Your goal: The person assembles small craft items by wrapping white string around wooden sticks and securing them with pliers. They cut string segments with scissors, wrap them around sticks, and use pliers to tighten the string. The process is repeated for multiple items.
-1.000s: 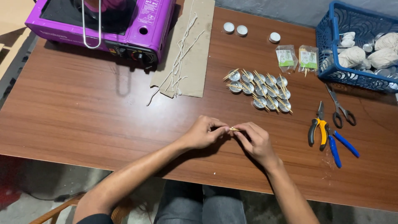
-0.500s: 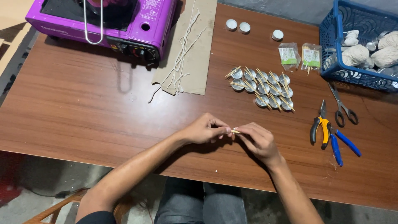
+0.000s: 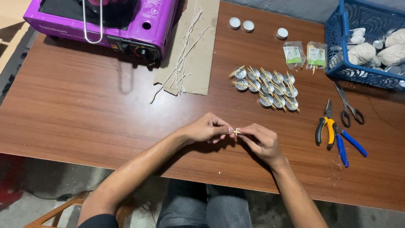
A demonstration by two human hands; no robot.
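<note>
The left hand (image 3: 209,128) and right hand (image 3: 261,139) stay together over the brown tabletop (image 3: 84,109), as they were 1 second ago. Their fingers are pinched shut on a tiny wick piece (image 3: 237,131). Little tin cups (image 3: 265,86) sit behind.

Soft, even light falls from above onto the brown wooden counter (image 3: 84,109) in front of me, bright enough to read its grain. My hands cast a short, dim shadow just beneath them. The glossy purple portable stove (image 3: 139,21) throws a darker shadow toward me, and its metal handle draws a thin looped one. Focus is sharp throughout, with slight bending of straight lines near the edges.
</note>
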